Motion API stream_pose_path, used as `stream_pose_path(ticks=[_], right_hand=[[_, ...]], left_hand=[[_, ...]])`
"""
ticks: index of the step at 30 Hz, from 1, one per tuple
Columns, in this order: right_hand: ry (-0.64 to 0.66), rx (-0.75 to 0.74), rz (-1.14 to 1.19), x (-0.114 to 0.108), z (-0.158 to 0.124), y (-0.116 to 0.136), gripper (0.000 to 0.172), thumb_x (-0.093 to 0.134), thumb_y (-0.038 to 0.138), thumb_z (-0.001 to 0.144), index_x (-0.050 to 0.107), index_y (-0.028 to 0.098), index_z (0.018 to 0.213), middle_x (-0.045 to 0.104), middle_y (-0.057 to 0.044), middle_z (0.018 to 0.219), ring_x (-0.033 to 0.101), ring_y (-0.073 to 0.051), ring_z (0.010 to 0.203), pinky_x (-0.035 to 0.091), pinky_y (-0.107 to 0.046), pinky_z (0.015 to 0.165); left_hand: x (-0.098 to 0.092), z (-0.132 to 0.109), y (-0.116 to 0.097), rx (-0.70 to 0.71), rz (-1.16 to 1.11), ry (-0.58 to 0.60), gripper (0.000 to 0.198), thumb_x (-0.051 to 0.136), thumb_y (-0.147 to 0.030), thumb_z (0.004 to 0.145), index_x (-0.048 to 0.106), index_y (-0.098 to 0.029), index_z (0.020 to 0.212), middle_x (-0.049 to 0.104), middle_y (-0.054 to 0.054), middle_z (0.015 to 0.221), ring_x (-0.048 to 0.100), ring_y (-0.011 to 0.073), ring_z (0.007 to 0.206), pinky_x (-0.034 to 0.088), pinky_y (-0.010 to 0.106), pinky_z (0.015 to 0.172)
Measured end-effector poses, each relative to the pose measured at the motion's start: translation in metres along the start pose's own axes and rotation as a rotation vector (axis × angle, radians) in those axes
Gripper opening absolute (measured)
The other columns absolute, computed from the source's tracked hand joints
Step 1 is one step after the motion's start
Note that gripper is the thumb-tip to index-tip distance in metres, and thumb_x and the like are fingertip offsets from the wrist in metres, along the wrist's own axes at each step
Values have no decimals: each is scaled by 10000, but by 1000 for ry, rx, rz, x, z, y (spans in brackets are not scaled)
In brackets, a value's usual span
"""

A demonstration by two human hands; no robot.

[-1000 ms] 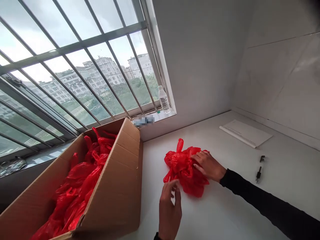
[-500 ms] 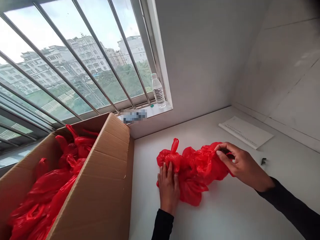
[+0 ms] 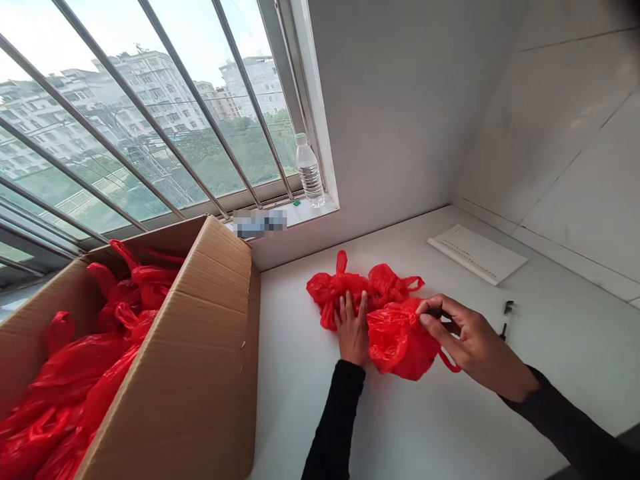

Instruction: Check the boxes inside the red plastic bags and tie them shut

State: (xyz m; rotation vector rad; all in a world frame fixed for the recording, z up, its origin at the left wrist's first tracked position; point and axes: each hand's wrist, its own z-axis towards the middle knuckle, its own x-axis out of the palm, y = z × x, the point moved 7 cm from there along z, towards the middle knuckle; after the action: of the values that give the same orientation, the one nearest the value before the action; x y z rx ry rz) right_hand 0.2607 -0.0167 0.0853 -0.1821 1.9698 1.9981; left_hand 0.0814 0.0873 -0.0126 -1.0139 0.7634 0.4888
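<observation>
My right hand pinches the upper right edge of a red plastic bag, whose crumpled opening faces up and left and whose loop handle hangs below my palm. My left hand lies with spread fingers on a crumpled red bag that has one handle sticking up. Another bunched red bag lies behind these on the white table.
An open cardboard box holding several red bags stands at the left. A notebook and a black pen lie at the right. On the windowsill stands a water bottle.
The bag in my right hand has come toward me, apart from the bunched bag behind. My left hand has shifted slightly right and up. The whole view has turned a little.
</observation>
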Motion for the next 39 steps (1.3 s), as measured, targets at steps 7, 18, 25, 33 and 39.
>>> stream_pose_path(ticks=[7, 18, 25, 33, 39], right_hand=[[104, 12, -45, 33, -16, -4, 206, 492, 437, 1046, 583, 270, 967, 594, 11, 917, 543, -157, 802, 447, -300, 696], [298, 33, -86, 77, -21, -21, 214, 505, 405, 1032, 636, 249, 966, 665, 0, 971, 601, -156, 834, 447, -286, 655], [320, 41, -198, 72, -26, -25, 266, 472, 444, 1035, 642, 262, 1129, 714, -18, 1108, 640, -162, 810, 444, -300, 640], [295, 38, -313, 72, -28, -35, 341, 439, 388, 1029, 607, 258, 1296, 738, -23, 979, 638, -181, 748, 477, -345, 717], [244, 23, -279, 79, -29, -28, 199, 501, 379, 1010, 641, 239, 990, 718, -14, 974, 621, -175, 812, 443, -316, 696]], left_hand=[[-72, -52, 0, -79, -222, -111, 380, 390, -191, 1055, 596, -272, 1363, 635, 114, 1391, 559, 246, 1334, 491, 491, 1092], [-69, -104, -15, -149, -353, 22, 209, 559, -296, 1020, 667, -254, 1194, 695, 84, 1175, 605, 249, 1163, 545, 446, 973], [-66, -105, -18, -248, -383, 28, 226, 593, -355, 999, 714, -279, 1174, 686, 86, 1193, 581, 288, 1192, 509, 501, 1003], [-69, -101, -26, -280, -498, -8, 137, 598, -346, 991, 715, -275, 998, 697, 58, 1076, 595, 268, 1125, 502, 436, 957], [-68, -108, -18, -303, -634, 68, 195, 521, -394, 1033, 646, -245, 1054, 686, 44, 1003, 660, 187, 913, 559, 323, 810]])
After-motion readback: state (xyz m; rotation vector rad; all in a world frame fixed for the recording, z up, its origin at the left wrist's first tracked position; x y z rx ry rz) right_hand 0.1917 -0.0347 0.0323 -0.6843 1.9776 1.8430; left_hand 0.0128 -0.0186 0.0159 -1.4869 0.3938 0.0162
